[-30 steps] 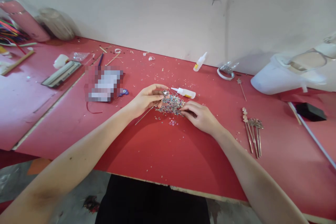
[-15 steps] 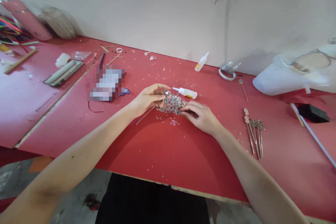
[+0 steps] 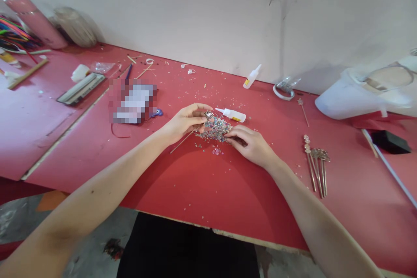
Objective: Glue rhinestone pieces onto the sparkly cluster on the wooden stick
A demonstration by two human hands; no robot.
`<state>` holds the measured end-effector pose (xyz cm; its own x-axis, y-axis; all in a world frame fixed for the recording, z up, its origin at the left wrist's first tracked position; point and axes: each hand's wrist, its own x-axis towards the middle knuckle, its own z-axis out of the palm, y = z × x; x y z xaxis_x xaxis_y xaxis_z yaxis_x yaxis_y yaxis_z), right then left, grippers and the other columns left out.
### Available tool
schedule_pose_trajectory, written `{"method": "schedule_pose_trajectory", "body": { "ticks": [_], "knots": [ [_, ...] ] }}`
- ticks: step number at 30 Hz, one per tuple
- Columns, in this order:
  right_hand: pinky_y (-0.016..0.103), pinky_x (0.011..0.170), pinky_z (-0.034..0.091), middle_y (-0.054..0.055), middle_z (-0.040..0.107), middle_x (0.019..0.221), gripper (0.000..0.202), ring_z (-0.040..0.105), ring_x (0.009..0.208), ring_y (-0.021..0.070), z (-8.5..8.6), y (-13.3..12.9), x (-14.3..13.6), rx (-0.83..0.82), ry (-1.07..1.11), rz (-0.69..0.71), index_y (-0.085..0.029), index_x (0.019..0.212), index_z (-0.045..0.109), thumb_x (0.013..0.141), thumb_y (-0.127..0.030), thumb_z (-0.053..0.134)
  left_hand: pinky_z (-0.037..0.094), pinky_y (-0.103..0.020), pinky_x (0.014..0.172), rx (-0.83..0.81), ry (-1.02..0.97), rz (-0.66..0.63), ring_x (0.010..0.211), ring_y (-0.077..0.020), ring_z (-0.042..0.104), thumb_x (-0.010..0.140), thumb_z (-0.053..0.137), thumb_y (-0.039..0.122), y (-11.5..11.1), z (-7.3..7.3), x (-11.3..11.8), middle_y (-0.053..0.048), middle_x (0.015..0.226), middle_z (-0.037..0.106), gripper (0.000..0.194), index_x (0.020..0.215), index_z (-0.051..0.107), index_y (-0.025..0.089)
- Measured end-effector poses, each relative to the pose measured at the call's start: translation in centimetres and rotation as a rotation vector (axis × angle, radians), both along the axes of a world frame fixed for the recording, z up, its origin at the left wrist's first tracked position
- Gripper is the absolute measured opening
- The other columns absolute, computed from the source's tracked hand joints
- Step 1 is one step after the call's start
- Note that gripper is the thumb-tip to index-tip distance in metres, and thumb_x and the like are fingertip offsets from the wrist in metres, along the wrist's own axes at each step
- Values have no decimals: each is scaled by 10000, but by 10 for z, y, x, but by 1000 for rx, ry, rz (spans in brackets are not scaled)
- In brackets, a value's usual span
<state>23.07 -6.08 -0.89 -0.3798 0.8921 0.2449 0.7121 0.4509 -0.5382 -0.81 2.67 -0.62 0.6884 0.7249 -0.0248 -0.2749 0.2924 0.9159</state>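
The left hand (image 3: 182,124) still holds the flower-topped hairpin (image 3: 209,114) over the bead pile (image 3: 215,130), barely moved since the earlier frame. The right hand (image 3: 250,143) keeps its fingertips close together at the pile's right edge; whether they grip a bead, I cannot tell.

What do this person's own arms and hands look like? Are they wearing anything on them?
The left hand and right hand are bare, without gloves; no rings, watch or bracelet can be made out. The forearms show no sleeves as far as they are in view. Black clothing covers the lap.
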Motion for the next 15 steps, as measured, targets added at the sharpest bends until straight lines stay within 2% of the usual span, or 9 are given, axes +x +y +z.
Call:
{"method": "schedule_pose_trajectory", "body": {
  "ticks": [9,15],
  "knots": [
    [316,771,501,54,659,972,138,635,885,184,0,-2,-3,0,-42,-21,-241,977,626,937,-238,494,512,-406,875,8,-1,3,565,-67,544,799,629,113,0,-1,0,9,798,579,294,1083,598,183],
    [320,796,516,51,662,991,143,642,893,180,-3,-3,-3,12,-39,-29,-240,993,627,938,-235,495,514,-377,849,10,5,1,568,-67,541,804,628,121,1,-2,-1,24,744,567,301,1095,592,186]
  ]
}}
